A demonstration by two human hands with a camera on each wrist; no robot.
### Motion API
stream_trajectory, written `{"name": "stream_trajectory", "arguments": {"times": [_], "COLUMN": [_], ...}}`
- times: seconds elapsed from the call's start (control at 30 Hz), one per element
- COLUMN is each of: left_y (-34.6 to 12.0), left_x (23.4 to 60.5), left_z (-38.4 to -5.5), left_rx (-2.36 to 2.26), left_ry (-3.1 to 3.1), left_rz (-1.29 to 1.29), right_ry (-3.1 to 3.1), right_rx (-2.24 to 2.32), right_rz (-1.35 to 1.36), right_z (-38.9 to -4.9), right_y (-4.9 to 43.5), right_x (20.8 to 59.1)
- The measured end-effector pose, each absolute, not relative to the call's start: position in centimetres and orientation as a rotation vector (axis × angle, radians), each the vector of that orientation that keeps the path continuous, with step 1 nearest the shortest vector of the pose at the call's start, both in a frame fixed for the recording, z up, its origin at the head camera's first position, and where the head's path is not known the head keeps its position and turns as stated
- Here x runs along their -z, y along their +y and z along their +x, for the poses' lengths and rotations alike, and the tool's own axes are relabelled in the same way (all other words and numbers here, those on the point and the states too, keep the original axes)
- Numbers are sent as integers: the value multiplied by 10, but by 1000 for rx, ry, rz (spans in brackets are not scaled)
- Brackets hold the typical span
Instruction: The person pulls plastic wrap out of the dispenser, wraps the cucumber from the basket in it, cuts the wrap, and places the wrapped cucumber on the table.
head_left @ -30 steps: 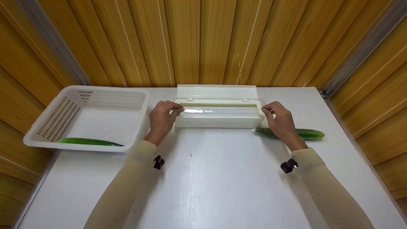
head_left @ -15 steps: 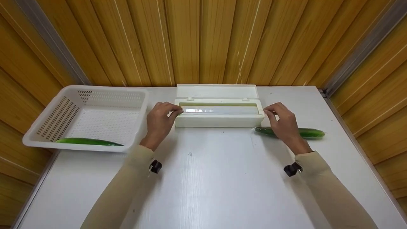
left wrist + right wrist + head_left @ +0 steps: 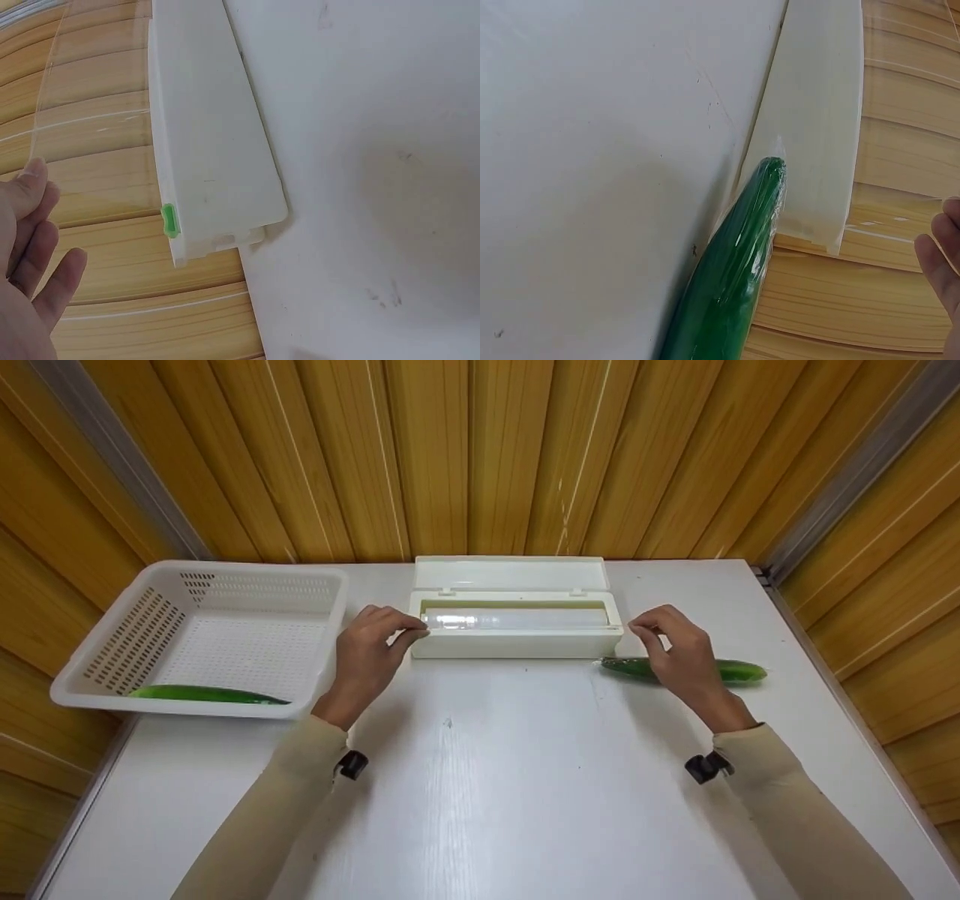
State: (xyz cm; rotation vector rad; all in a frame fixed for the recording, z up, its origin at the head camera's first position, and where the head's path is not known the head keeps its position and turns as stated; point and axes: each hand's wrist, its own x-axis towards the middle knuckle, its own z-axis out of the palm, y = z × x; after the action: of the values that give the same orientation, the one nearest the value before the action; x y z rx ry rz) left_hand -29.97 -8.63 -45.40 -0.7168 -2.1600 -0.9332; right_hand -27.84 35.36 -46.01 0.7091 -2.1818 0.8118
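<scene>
A white cling film dispenser (image 3: 517, 645) stands at the back of the table with its lid tipped back and a shiny roll (image 3: 525, 619) inside. My left hand (image 3: 371, 660) pinches a corner of clear cling film (image 3: 97, 112) between thumb and fingertips, off the dispenser's left end. Off the right end, my right hand (image 3: 684, 660) pinches the film's other side, its thumb and index finger together. In the left wrist view a small green slider (image 3: 170, 220) sits on the dispenser's edge. Partly behind my right hand lies a film-wrapped cucumber (image 3: 741, 671), its tip near the dispenser (image 3: 810, 135).
To the left is a white perforated basket (image 3: 199, 705) with another green cucumber (image 3: 210, 693) lying along its near side. The white table (image 3: 517, 795) ends in front of a wood-patterned wall (image 3: 510, 457). Black wrist cameras sit under both sleeves.
Both hands have drawn back toward me and spread slightly apart, away from the dispenser's ends, with the film between them. The dispenser, basket and cucumbers have stayed in place.
</scene>
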Motion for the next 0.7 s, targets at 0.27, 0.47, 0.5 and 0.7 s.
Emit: {"name": "stream_trajectory", "arguments": {"times": [0.27,0.47,0.5,0.7], "left_y": [-90,-93,-94,-96], "left_x": [451,452,452,452], "left_z": [-290,-282,-281,-276], "left_rx": [922,953,958,971], "left_ry": [-2171,-2197,-2202,-2243], "left_rz": [-765,-776,-778,-800], "right_ry": [-2194,-2171,-2167,-2176], "right_rx": [-838,-849,-851,-849], "right_rz": [763,833,843,858], "right_z": [-269,-265,-264,-259], "right_y": [360,363,363,366], "right_x": [460,460,461,460]}}
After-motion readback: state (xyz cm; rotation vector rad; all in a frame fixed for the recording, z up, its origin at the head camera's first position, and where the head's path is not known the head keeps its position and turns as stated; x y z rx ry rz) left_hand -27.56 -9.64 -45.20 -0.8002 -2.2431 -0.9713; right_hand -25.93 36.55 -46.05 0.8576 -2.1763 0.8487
